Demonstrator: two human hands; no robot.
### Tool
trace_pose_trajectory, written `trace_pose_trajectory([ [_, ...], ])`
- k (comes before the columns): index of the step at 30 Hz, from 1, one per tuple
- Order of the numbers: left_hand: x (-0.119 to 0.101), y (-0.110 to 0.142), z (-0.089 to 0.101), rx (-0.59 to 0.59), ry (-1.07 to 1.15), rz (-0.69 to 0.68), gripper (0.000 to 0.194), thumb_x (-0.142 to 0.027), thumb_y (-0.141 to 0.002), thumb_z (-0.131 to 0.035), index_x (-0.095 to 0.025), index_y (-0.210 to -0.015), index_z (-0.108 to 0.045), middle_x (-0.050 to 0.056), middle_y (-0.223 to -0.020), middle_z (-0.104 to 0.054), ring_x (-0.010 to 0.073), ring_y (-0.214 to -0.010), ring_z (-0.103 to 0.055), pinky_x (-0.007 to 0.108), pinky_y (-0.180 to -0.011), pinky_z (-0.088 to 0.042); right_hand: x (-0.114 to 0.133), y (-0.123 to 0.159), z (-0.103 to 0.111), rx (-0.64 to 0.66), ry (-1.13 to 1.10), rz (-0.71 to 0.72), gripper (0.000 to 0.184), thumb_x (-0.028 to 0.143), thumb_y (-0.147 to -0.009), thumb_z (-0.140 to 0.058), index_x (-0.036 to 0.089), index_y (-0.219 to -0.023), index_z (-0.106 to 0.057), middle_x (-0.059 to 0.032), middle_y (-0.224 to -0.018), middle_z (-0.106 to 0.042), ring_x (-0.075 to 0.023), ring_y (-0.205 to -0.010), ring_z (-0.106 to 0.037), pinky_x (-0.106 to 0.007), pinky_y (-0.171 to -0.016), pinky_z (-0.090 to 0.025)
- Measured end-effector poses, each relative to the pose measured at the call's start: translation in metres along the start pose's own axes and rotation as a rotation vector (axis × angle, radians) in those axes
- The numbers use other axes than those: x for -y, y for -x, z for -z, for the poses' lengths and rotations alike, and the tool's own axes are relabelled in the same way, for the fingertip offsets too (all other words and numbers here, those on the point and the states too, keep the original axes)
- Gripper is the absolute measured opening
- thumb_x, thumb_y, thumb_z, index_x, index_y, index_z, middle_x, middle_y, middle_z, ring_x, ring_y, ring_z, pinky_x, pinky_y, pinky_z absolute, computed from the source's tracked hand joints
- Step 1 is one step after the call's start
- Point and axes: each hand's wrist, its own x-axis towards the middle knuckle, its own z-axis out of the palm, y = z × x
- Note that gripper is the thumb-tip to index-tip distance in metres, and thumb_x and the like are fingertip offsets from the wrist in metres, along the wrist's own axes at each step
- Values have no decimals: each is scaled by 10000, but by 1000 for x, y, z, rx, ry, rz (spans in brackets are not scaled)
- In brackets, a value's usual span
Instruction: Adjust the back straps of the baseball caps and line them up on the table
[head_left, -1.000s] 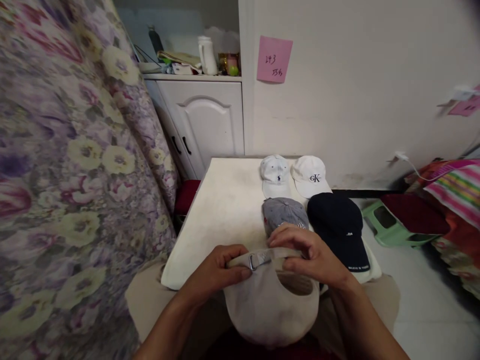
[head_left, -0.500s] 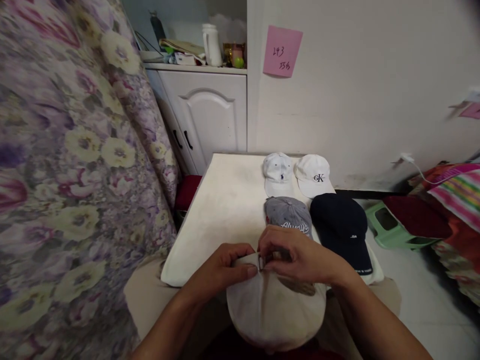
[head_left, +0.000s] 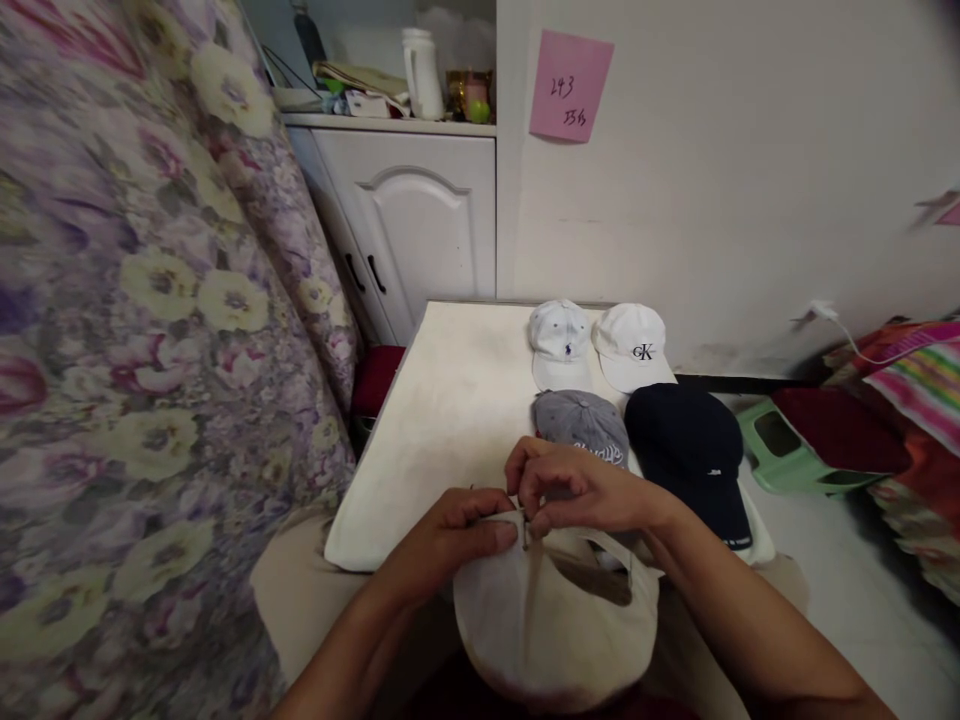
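Observation:
A cream baseball cap rests in my lap at the table's near edge, its back opening and adjuster strap facing up. My left hand pinches the cap's back edge beside the opening, thumb on top. Close against it, my right hand has its thumb and fingers pinched at the end of the strap. The exact grip on the strap is partly hidden by my fingers. Just beyond my right hand lies a grey cap with white lettering, partly covered by that hand. A dark navy cap lies to its right.
Two white caps, one with a small logo and one with black letters, lie at the far side of the cream-topped table. A floral curtain hangs at left. A green stool stands at right.
My right hand has lifted slightly from the cap's opening, and more of the opening and strap shows. My left hand keeps its hold. The view has shifted slightly.

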Motion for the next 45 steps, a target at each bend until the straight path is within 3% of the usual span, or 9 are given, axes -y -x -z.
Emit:
trace_pose_trajectory([
  [10,6,-1,4,-17,331,72,251,-352,-666,-786,-124,-702,-687,-13,-586,-555,70,-485,-439,194,-477,-290,-34,-10,-12,1,-447,-5,111,250,-795,-711,180,-793,-625,-12,-980,-483,-122,-830,-539,-259,-744,-501],
  [14,6,-1,6,-58,383,75,254,-341,-658,-797,-125,-693,-668,-14,-578,-557,69,-474,-445,189,-465,-298,-30,-11,-14,-50,-396,-10,97,238,-812,-699,175,-817,-625,-6,-968,-495,-105,-776,-548,-254,-722,-490],
  [18,4,-1,6,-96,312,58,255,-358,-700,-769,-129,-714,-657,-14,-592,-559,72,-483,-448,188,-470,-302,-21,-11,-9,-127,-182,-19,117,220,-774,-742,177,-819,-643,-6,-958,-531,-122,-835,-551,-261,-763,-472],
  [24,4,-1,6,-78,188,38,240,-363,-744,-734,-135,-712,-667,-26,-599,-536,65,-502,-419,186,-483,-287,-12,-10,-3,-62,-95,-52,101,182,-776,-740,170,-774,-639,-20,-988,-527,-141,-903,-536,-291,-816,-463],
  [29,8,-3,10,-67,248,38,247,-361,-702,-763,-130,-697,-676,-10,-612,-565,74,-510,-444,192,-489,-291,-31,-12,-7,-20,-378,4,148,221,-744,-776,173,-777,-639,-24,-1025,-483,-135,-884,-521,-257,-746,-463],
  [32,7,-4,11,-84,269,50,255,-363,-679,-775,-130,-679,-672,-6,-603,-566,79,-504,-449,197,-489,-298,-43,-16,-15,-64,-578,73,221,289,-715,-803,171,-738,-617,-23,-1001,-498,-130,-847,-512,-254,-737,-444],
  [36,-1,-1,10,-73,186,7,260,-392,-730,-727,-133,-756,-712,6,-647,-585,88,-533,-457,197,-491,-305,-46,-22,-27,-125,-763,62,274,300,-686,-824,165,-720,-587,-17,-972,-506,-114,-790,-505,-229,-677,-417],
  [41,-6,1,9,-86,81,-14,198,-345,-713,-762,-157,-767,-733,-2,-691,-612,95,-585,-481,191,-527,-338,-40,-23,-29,-179,-674,14,246,294,-727,-800,161,-751,-595,-4,-909,-514,-90,-708,-493,-220,-626,-398],
  [45,-4,2,12,-174,110,6,162,-310,-690,-779,-164,-733,-726,-18,-650,-612,85,-554,-473,188,-517,-329,-34,-14,-22,-220,-504,-78,222,306,-797,-744,168,-925,-626,2,-855,-589,-93,-699,-537,-223,-642,-426],
])
